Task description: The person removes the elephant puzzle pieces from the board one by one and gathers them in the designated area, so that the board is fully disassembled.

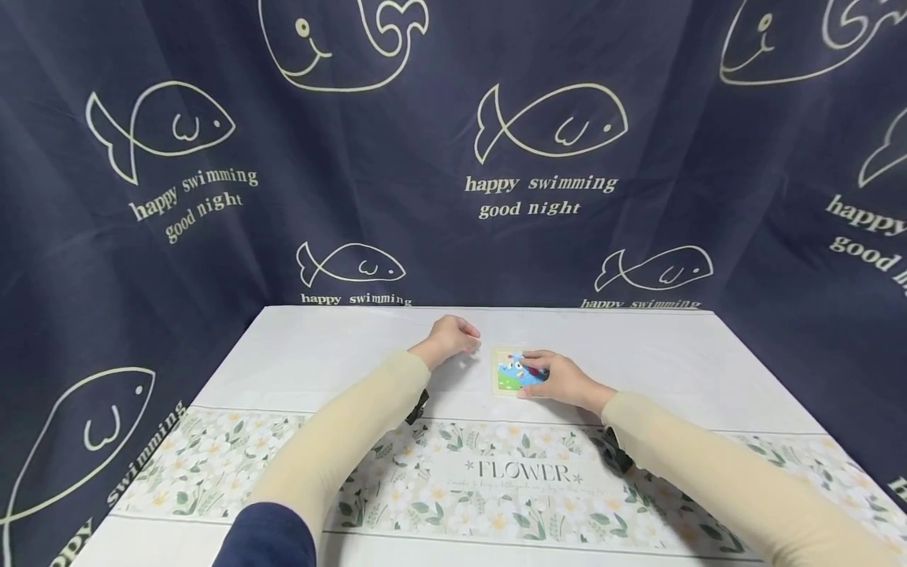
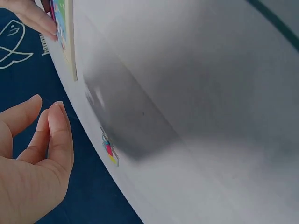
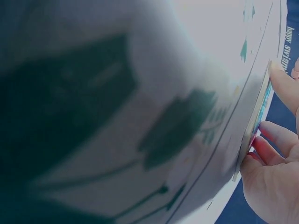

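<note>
A small flat picture board [image 1: 509, 380] with a pale frame and a blue cartoon figure on green lies on the white table. My right hand [image 1: 567, 381] holds it from the right, thumb at the near edge and fingers at the far side. Something dark red shows under those fingers. The right wrist view catches the board [image 3: 256, 121] edge-on against the fingers. To the left of the board my left hand [image 1: 451, 337] hovers over the table, fingers loosely bent, with nothing between thumb and fingertips in the left wrist view.
A small red, blue and yellow thing [image 2: 109, 148] lies on the table near my left hand in the left wrist view. A flower-printed band [image 1: 397, 480] crosses the table's near part. Dark blue curtains [image 1: 439, 157] with fish drawings hang behind and at both sides.
</note>
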{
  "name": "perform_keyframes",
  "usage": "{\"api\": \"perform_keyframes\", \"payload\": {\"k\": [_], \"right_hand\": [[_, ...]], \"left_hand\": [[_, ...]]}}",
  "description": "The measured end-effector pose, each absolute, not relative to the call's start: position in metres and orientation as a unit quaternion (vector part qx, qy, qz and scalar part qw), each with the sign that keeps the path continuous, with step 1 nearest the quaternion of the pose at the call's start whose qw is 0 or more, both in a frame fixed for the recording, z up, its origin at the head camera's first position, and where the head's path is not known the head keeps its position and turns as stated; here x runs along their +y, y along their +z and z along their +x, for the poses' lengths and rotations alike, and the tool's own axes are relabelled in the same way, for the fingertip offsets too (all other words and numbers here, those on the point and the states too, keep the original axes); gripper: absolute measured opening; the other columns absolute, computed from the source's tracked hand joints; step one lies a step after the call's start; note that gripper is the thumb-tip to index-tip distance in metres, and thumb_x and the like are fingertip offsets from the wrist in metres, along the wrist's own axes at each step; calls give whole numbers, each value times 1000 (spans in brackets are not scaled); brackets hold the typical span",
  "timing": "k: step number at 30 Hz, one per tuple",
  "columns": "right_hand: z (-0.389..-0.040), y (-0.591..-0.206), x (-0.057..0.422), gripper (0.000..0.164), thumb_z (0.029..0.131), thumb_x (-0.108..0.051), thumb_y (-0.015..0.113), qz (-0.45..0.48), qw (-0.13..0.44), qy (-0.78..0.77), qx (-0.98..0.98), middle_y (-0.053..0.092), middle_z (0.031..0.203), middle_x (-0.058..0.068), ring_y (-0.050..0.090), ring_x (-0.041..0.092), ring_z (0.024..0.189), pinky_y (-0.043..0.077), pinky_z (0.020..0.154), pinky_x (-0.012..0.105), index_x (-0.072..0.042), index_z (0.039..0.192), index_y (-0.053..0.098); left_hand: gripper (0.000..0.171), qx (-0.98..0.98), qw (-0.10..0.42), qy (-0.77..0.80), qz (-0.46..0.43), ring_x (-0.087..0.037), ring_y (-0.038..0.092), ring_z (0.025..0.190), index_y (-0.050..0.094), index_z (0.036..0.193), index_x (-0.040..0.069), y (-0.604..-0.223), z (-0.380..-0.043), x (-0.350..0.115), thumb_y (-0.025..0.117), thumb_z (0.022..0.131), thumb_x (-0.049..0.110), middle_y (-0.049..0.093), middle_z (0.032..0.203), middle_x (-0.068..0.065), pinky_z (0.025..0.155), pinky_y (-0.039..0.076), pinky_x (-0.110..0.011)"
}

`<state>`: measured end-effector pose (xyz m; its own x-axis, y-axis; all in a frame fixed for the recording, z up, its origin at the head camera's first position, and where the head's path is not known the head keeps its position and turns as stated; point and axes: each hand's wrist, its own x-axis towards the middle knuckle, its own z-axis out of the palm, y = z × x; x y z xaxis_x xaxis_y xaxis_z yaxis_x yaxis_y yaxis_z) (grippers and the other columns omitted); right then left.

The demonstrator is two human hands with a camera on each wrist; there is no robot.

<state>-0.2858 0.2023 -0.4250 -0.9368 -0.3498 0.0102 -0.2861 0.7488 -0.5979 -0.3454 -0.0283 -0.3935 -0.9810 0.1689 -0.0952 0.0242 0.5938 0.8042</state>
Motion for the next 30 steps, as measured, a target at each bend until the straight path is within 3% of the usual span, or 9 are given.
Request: {"api": "perform_keyframes", "payload": {"k": [6,12,22,30], "right_hand": [[-286,-423,205,75,76,-34,82,-171,55,-311,933,43,148,18,34,43,138,30,113,55,1,135,53],[-287,-424,207,75,76,-34,82,-169,57,-315,932,44,148,18,35,42,138,33,111,55,1,136,52],[-287,-424,205,74,77,-33,82,-176,53,-309,933,45,147,18,37,42,137,32,112,54,2,135,53],[-287,-418,203,72,78,-28,82,-180,65,-313,930,44,147,20,36,44,137,31,112,56,2,136,52]], "left_hand": [[17,888,103,441,78,-11,59,72,73,96,6,-395,-338,-16,77,80,9,70,88,-5,75,51,-24],[17,899,117,408,105,-12,55,75,74,95,8,-395,-330,-3,79,79,10,67,79,0,87,48,-30],[18,915,133,353,141,-10,47,71,73,91,5,-399,-326,8,82,75,6,55,72,5,70,40,-19],[20,932,115,305,157,-11,49,79,72,92,6,-397,-324,13,83,75,9,59,81,2,80,47,-24]]}}
